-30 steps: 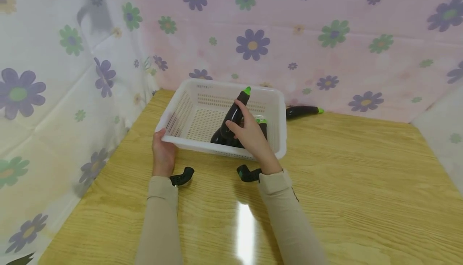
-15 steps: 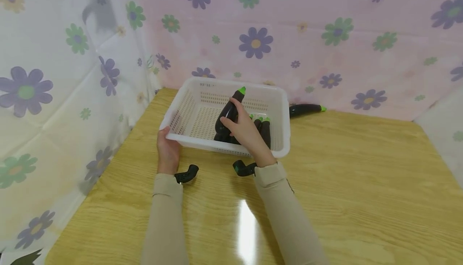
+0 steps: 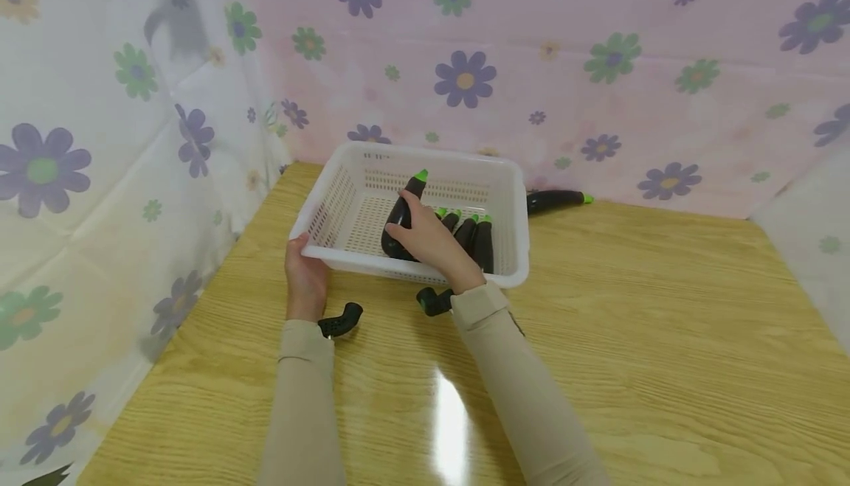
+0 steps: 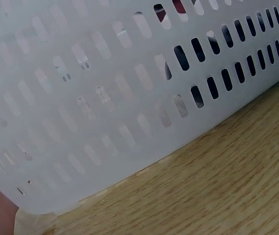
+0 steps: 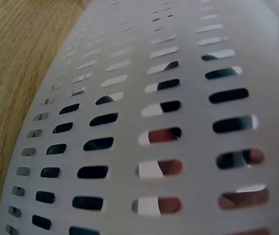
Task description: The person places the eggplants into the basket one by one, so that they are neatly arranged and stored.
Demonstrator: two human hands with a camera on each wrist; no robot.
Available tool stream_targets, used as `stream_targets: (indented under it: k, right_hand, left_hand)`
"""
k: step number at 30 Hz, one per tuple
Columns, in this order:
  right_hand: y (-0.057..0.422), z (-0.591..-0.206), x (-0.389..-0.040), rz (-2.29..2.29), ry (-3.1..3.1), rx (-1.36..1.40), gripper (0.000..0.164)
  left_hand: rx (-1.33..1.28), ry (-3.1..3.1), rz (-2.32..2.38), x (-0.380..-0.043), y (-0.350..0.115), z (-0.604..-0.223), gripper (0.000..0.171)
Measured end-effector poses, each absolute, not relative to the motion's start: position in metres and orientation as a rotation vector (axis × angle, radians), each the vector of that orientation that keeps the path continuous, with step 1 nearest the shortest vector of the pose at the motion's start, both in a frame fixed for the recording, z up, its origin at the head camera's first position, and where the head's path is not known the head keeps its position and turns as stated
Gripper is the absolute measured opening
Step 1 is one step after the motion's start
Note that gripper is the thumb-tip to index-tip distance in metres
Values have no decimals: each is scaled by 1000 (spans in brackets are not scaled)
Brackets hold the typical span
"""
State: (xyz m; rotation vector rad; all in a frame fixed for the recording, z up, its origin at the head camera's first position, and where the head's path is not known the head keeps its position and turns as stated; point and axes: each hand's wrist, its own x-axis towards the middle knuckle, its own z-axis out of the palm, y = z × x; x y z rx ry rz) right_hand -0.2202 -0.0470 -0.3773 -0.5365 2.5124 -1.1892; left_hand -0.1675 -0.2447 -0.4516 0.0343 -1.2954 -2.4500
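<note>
A white slotted plastic basket (image 3: 361, 259) stands on the wooden table. At its near left corner my left hand (image 3: 307, 279) grips the rim, thumb over the edge. Inside the basket, my right hand (image 3: 433, 235) holds a dark eggplant (image 3: 398, 220) with a bright green stem end, tilted with the stem up and away from me. Several other eggplants (image 3: 483, 243) lie side by side toward the basket's right end, partly behind the hand. Both wrist views are filled by the basket wall (image 4: 105, 112); through its slots in the right wrist view, parts of my fingers (image 5: 171, 169) show.
Another eggplant (image 3: 558, 201) lies on the table (image 3: 664, 324) just right of the basket, by the back wall. Flowered cloth (image 3: 518, 29) hangs behind and at the sides. A black wrist camera mount (image 3: 341, 320) sticks out from the left cuff, another from the right.
My right hand has moved left and lower inside the basket with the eggplant, uncovering more of the eggplants to its right. The left hand keeps its grip on the basket corner.
</note>
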Motion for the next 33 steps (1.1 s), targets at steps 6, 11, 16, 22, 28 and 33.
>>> stream_targets:
  k: [6,11,16,22,28,33]
  right_hand:
    - [-53,-378,-225,-1082,2525,-582,68]
    - [-57,-379,-229,-1048,2489,-608,69]
    - [-57,-381,-231,-982,2470,-577,68]
    - [-60,-379,-232,-880,2505,-589,68]
    - [-66,-381,-232,-742,2566,-625,67]
    - [-69,-385,-232,-631,2596,-630,68]
  left_hand:
    - [31,-1271,-2456,-168,-244,-452,48]
    - [11,-1294,-2437,-169,-245,-453,49]
    - [34,-1292,-2447,-168,-245,-453,48]
    - [15,-1280,-2449,-168,-245,-450,49]
    - [23,-1296,-2450,-167,-245,-448,48]
    - [60,-1290,-2466,-165,-243,-449,48]
